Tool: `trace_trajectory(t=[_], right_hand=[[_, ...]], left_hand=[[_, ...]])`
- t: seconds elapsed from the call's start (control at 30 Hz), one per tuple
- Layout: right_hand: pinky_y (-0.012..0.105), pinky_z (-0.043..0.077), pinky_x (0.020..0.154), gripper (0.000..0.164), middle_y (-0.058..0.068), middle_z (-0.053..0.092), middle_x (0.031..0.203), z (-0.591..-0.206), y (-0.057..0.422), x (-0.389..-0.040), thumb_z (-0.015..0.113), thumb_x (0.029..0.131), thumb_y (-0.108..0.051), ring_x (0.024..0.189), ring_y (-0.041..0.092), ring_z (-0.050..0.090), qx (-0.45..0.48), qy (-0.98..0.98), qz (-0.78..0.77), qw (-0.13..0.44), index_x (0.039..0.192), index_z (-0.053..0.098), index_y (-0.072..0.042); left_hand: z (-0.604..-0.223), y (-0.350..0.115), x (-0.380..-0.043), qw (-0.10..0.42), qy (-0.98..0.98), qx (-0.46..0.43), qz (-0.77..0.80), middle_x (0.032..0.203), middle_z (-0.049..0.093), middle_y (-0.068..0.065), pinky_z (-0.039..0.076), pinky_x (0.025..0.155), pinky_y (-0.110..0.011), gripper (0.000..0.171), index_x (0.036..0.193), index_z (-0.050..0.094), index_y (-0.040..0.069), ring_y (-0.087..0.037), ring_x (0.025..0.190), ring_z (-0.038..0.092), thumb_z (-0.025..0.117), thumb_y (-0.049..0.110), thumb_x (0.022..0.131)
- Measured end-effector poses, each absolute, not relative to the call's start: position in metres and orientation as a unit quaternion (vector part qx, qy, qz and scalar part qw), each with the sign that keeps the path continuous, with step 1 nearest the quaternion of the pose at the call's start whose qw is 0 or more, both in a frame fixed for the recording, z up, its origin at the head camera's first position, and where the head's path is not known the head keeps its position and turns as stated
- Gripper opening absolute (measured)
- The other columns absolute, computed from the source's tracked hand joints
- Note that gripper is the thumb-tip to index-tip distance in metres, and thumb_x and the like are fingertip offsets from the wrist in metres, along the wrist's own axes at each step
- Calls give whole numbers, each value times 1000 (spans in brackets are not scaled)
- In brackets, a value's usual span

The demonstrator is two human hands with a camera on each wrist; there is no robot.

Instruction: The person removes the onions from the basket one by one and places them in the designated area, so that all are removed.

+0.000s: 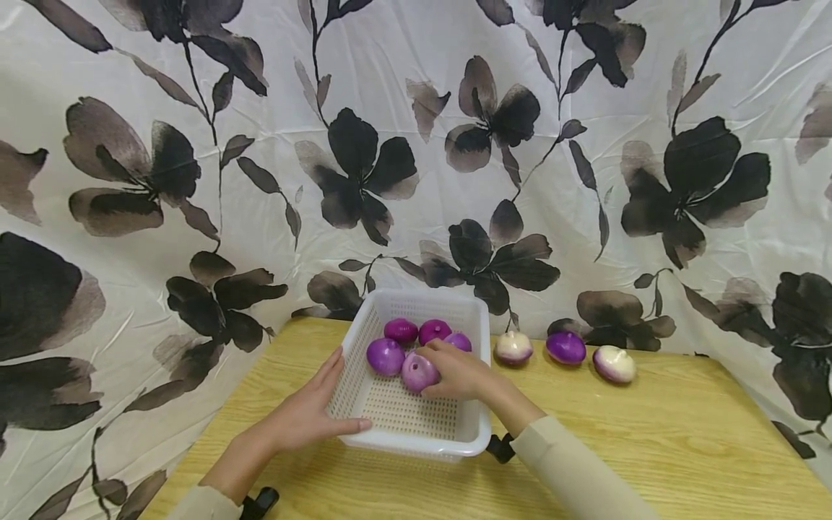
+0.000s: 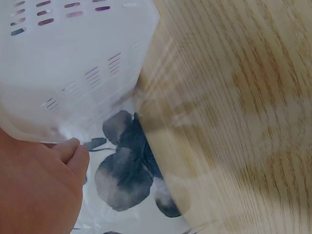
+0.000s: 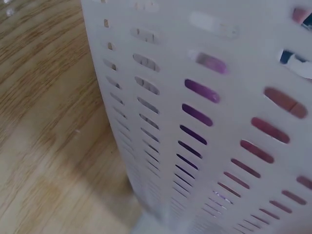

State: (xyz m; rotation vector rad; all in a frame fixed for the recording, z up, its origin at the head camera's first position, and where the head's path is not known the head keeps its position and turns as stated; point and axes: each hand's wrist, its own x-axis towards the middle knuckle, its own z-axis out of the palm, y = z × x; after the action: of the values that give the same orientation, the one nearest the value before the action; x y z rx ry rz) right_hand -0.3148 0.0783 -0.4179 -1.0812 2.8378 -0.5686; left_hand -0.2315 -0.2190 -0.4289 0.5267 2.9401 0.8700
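A white slotted plastic basket [image 1: 380, 430] stands on the table with several glossy purple onions inside, among them a round one [image 1: 386, 357] at the left. My right hand [image 1: 458, 372] reaches over the right rim and grips a paler purple onion [image 1: 417, 373], low in the basket. Against the basket's front left corner rests my left hand [image 1: 305, 412], its fingers along the outer left wall and its thumb along the front rim. In the left wrist view, its fingertips [image 2: 73, 151] are right at the rim. The right wrist view shows purple through the slotted wall [image 3: 165, 107]; the hand is mostly hidden there.
Right of the basket, a white and purple onion [image 1: 513, 348], a purple onion [image 1: 566, 348] and another white and purple onion [image 1: 614, 364] lie in a row near the back edge of the wooden table [image 1: 682, 433]. A floral cloth [image 1: 403, 180] hangs behind.
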Motion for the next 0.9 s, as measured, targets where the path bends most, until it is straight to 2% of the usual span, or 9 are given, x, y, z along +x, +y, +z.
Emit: trace_trajectory(t=[0.33,0.6,0.9], right_hand=[[49,49,107,65,14,55,141,-420,73,-318,83,85,-23,125,31,59,-358,916,-182,27,142,58,-5],[50,44,112,63,16,56,142,-421,70,-322,83,85,-17,131,34,55,-377,901,-211,48,141,58,-1],[47,45,112,63,15,57,140,-422,66,-324,84,85,-21,131,31,53,-389,893,-213,77,139,59,-2]], left_hand=[[-430,-219,-231,11,947,172,272,172,-2,-11,29,117,-63,129,163,11,0,-46,151,23,72,75,78],[-432,-219,-233,11,947,171,272,172,-2,-10,28,118,-62,130,163,11,0,-44,152,22,72,76,77],[-431,-218,-231,11,947,171,271,172,-3,-10,28,117,-63,130,163,10,1,-45,151,22,71,76,78]])
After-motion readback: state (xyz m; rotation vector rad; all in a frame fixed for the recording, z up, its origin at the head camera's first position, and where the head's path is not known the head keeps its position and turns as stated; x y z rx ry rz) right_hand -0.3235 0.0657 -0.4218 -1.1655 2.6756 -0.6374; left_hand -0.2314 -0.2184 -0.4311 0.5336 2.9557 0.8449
